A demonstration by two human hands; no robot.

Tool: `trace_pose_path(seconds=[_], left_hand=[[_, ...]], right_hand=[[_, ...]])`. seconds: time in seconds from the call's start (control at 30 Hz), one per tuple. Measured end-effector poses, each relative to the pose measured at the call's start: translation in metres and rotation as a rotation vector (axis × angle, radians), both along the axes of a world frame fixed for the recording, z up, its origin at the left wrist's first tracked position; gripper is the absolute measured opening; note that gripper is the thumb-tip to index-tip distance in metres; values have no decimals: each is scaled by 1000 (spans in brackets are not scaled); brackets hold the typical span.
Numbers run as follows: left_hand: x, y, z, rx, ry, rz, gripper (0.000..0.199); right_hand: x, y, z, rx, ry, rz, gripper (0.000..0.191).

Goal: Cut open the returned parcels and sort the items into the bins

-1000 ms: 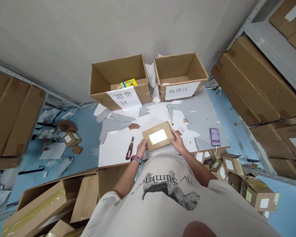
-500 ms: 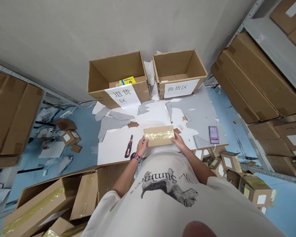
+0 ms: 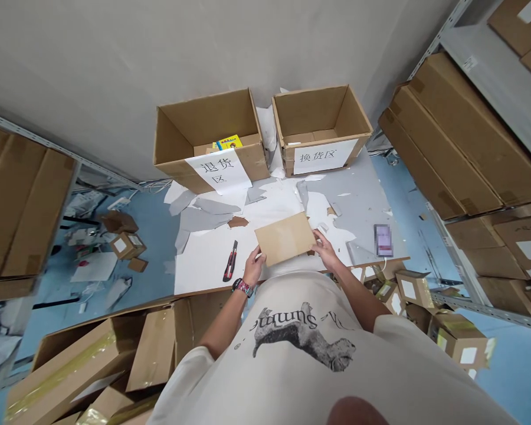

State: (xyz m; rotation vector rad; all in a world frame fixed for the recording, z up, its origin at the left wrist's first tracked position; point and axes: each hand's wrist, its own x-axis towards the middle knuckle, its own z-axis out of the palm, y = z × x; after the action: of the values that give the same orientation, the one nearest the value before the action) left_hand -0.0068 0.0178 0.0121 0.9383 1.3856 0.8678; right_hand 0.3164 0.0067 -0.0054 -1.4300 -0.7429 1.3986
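Note:
Between my left hand (image 3: 253, 265) and my right hand (image 3: 326, 251) I hold a small flat cardboard parcel (image 3: 285, 239), gripped by its two short ends. Its plain brown face is up, and its near edge tilts over the table. A red-and-black utility knife (image 3: 230, 261) lies on the white-covered table (image 3: 203, 265) just left of my left hand, not touching it. Past the parcel stand an open carton labelled 退货区 (image 3: 207, 141), holding a yellow item (image 3: 228, 143), and an open carton labelled 换货区 (image 3: 321, 130).
A phone with a blurred screen (image 3: 383, 240) lies at the table's right. Torn paper scraps (image 3: 203, 218) litter the tabletop. Metal shelves with large cartons (image 3: 464, 141) flank both sides, and small parcels (image 3: 413, 289) and opened cartons (image 3: 154, 348) sit low on the blue floor.
The parcel has been turned in my hands. First its white label faced up, then a taped side, and now a plain brown face. Both hands stay on it.

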Motion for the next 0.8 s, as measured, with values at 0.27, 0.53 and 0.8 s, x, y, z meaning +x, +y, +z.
trace_pose_path(seconds=[0.27,0.53,0.8], left_hand=[[-15,1,-15,-182,169,92,36],[-93,10,-21,-223,674,235,65],[-81,36,-22,-266,439,385,34]], right_hand=[[-6,-12,-17,-134,-219,66,63],[-22,-7,-14,-153,-260,119,76],[-20,7,17,75,-497,-142,64]])
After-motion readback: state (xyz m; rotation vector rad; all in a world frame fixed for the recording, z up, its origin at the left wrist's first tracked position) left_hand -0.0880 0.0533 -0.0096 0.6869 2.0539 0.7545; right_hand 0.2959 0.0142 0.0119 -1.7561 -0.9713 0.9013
